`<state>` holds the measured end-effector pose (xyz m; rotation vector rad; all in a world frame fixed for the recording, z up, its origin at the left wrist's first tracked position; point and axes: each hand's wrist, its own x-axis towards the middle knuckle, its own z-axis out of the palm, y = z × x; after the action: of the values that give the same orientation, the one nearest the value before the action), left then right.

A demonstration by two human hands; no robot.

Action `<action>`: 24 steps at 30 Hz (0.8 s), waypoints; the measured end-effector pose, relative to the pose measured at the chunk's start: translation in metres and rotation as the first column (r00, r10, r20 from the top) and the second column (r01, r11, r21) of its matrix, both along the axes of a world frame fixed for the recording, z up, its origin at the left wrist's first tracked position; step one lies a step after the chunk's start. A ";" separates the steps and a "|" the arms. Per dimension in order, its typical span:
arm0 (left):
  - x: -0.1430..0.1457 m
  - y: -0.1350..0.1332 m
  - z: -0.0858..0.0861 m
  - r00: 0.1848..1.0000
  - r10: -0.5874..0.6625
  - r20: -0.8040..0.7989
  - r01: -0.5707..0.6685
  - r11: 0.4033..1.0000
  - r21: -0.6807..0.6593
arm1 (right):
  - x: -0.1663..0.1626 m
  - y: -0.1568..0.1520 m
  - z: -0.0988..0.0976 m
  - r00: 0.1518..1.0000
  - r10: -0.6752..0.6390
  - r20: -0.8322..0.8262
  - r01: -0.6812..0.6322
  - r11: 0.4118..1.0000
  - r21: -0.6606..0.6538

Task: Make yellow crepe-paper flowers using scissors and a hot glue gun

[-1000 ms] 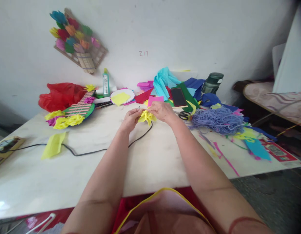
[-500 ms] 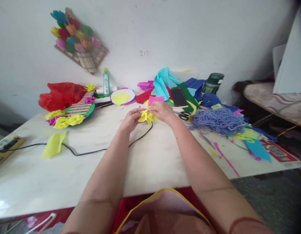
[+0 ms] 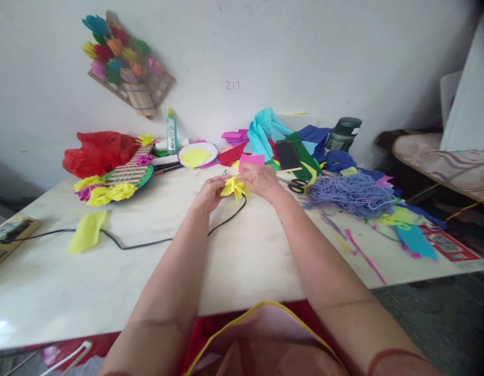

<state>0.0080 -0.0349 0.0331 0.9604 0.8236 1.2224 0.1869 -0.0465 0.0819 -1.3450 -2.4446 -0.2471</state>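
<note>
A small yellow paper flower [image 3: 234, 187] is held between both hands above the white table [image 3: 108, 282]. My left hand [image 3: 209, 192] pinches its left side with fingers closed. From the right, my right hand [image 3: 260, 179] grips the flower, fingers curled over its top. A black cable [image 3: 148, 243] runs across the table just under the hands.
Scissors [image 3: 295, 184], a phone [image 3: 287, 155] and a heap of purple yarn [image 3: 349, 194] lie to the right among coloured paper sheets. A loose yellow paper [image 3: 86, 231], a green craft board with flowers [image 3: 115, 183], a red bag [image 3: 93, 151] and a glue bottle [image 3: 170, 132] are on the left.
The hands and the yellow flower stay in nearly the same place; the fingers shift slightly on the paper.
</note>
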 end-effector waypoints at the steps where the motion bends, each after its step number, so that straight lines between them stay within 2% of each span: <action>1: -0.001 0.000 0.000 1.000 -0.013 -0.011 0.014 1.000 0.011 | 0.000 0.000 0.000 1.000 -0.001 -0.004 0.001 1.000 -0.004; 9: -0.005 -0.001 -0.001 0.996 -0.066 -0.056 0.070 0.995 0.068 | 0.004 0.003 -0.001 0.998 0.035 -0.047 -0.036 0.999 -0.023; 24: 0.001 0.000 -0.002 0.989 0.086 -0.119 -0.069 0.988 0.138 | 0.003 0.003 -0.004 0.990 0.028 -0.138 -0.031 0.999 -0.020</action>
<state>0.0090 -0.0347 0.0311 1.1312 0.8927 1.3081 0.1899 -0.0438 0.0781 -1.2893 -2.3573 -0.1157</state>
